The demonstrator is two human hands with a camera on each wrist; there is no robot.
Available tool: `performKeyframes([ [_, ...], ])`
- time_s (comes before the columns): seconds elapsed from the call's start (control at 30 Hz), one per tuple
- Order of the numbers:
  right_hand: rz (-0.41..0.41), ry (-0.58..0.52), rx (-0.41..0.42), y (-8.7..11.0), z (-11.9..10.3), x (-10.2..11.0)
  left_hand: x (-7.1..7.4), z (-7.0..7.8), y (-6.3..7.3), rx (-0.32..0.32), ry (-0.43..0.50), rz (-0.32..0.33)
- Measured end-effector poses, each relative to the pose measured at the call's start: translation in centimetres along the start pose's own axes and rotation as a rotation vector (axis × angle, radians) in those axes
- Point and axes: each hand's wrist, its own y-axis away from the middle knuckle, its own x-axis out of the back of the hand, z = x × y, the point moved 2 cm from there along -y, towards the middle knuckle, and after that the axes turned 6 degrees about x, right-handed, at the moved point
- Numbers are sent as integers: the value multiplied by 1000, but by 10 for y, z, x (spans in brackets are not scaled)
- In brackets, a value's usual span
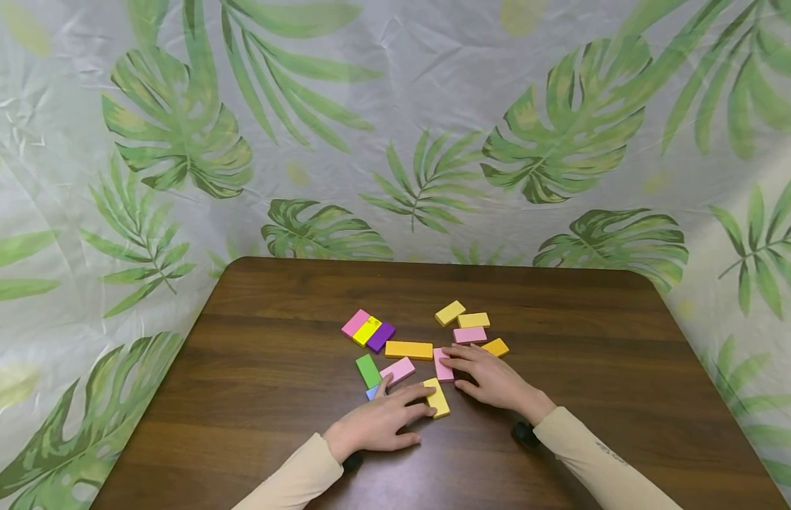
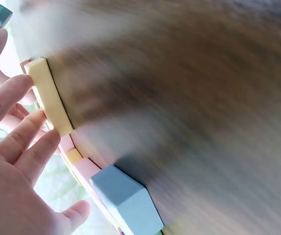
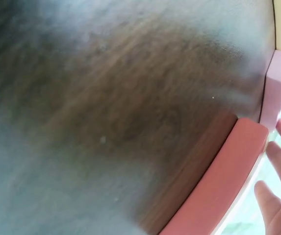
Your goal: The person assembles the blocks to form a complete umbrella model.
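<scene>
I see the person's left hand (image 1: 387, 419) with its fingers spread and nearly straight, fingertips touching a yellow rectangular block (image 1: 441, 404) that lies flat on the dark brown wood-grained table (image 1: 293, 297). The right hand (image 1: 497, 379) is likewise relaxed, fingers extended, their tips at a pink rectangular block (image 1: 442, 370) just beyond the yellow one; I can't tell how firmly they press. Beside the left little finger I have a light pink block (image 1: 403, 367), a green block (image 1: 367, 370) and a partly covered blue block (image 1: 372, 392). A long orange block (image 1: 409, 350) lies near the pink rectangular block's far end. Past the right hand, a smaller orange block (image 1: 497, 347) shows partly.
</scene>
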Motion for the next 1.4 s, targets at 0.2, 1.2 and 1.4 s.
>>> performKeyframes([
  [0.2,14,-2,12,-2,1,0,0,-2,0,-18,2,2],
  [1.2,6,27,-6,-3,-4,-4,-2,-11,-15,-74,-23,1],
  [1.4,11,18,25,-2,-7,-5,-2,-11,-18,-91,-52,10],
])
